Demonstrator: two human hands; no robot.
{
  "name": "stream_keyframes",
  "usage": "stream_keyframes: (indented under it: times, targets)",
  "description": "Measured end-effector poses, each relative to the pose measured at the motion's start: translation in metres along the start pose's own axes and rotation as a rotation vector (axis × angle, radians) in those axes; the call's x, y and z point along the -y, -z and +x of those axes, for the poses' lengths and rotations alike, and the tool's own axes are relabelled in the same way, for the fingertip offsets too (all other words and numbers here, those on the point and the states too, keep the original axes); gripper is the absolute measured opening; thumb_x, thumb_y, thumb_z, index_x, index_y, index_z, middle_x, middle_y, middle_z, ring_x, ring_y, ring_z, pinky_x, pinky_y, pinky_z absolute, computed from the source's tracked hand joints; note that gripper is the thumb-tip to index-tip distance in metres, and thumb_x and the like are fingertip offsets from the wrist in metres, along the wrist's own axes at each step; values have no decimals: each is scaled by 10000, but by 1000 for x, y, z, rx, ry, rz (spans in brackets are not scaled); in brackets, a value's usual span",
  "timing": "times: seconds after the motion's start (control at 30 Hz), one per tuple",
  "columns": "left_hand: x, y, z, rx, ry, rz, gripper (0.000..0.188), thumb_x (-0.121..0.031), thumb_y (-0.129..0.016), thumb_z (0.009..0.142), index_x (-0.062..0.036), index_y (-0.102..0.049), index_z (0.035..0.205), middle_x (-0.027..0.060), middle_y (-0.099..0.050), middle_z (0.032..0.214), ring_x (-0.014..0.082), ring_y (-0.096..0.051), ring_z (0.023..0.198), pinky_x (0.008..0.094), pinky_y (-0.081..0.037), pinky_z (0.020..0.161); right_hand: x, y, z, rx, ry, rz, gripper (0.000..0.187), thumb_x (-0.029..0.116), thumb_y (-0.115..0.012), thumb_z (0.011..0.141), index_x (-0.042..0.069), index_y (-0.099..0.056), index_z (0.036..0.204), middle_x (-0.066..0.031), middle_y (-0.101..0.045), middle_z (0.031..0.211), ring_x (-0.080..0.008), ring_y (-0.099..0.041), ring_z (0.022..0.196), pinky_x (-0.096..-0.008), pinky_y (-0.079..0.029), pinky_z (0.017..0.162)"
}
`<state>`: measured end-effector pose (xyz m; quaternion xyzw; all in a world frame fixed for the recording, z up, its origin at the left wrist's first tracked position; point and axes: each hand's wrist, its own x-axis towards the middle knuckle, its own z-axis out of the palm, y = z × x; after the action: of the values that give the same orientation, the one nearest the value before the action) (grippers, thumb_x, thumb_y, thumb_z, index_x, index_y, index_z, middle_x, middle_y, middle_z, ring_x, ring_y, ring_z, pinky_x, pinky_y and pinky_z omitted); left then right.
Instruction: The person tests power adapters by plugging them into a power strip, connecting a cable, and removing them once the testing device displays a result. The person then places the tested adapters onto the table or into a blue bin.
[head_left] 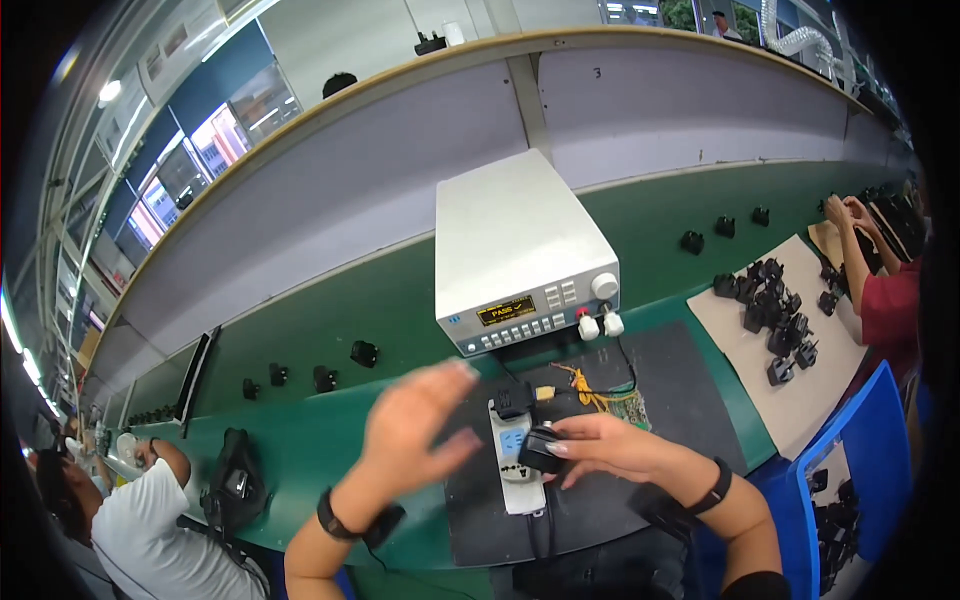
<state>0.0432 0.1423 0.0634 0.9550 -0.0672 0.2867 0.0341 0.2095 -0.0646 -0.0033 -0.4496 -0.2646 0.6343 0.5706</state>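
My right hand [610, 447] grips a black power adapter [541, 451] between thumb and fingers, over the middle of a white power strip [522, 498]. Whether the adapter touches the strip's sockets cannot be made out. Raised to the left of the strip, my left hand [415, 425] is open and holds nothing, its fingers stretched out. A second black adapter [515, 400] sits at the strip's far end. Beside it are a small pale connector [545, 393], yellow wires [588, 390] and a green circuit board [632, 408], partly behind my right hand.
A white bench tester [520, 230] with a lit screen stands behind the dark mat [690, 400]. Black adapters [775, 310] pile on a cardboard sheet [735, 370] at right, near a blue bin [880, 430]. Several more adapters [324, 378] line the left bench. Co-workers sit at both sides.
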Motion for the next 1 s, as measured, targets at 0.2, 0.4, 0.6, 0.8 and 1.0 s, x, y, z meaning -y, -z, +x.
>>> stream_keyframes:
  times: [0.2, 0.4, 0.6, 0.8, 1.0]
  targets:
    - [-32, -18, -40, 233, 53, -322, 630, -124, -789, 648, -33, -550, 1225, 113, -619, 1146, 284, -613, 981, 351, -518, 802, -13, -12, 27, 293, -140, 170, 345, 268, -494, 981, -19, -522, 1169, -130, -627, 1061, -213, -648, 960, -300, -579, 753]
    - [-44, -25, -30, 33, -40, -170, 623, -91, -798, 591, -20, -571, 1166, 105, -639, 1081, 272, -634, 888, 330, -536, 740, -15, -5, 30, 255, -180, 33, 402, 347, -519, 964, 1, -544, 1169, -95, -635, 1042, -154, -651, 913, -260, -560, 760]
    - [-43, -37, -42, 16, 110, -227, 523, -115, -829, 601, -36, -632, 1079, 97, -671, 1037, 258, -647, 881, 329, -528, 761, 7, 7, 27, -10, 25, -688, 328, 362, -631, 888, 76, -649, 1049, -54, -636, 963, -149, -604, 578, -275, -450, 443]
    - [-39, -46, -44, 159, 327, -346, 431, -153, -832, 635, -15, -676, 1012, 108, -694, 930, 230, -658, 801, 308, -521, 733, -9, 33, 53, -629, 1083, -1547, 272, 276, -687, 785, 92, -661, 983, -65, -587, 833, -267, -598, 775, -358, -482, 660]
    - [-38, -47, -37, 206, 375, -274, 442, -157, -832, 630, -23, -678, 1022, 116, -692, 899, 229, -658, 806, 305, -519, 738, -17, 38, 67, -410, 782, -1332, 187, 180, -646, 818, 63, -652, 964, -94, -590, 849, -299, -587, 853, -400, -472, 750]
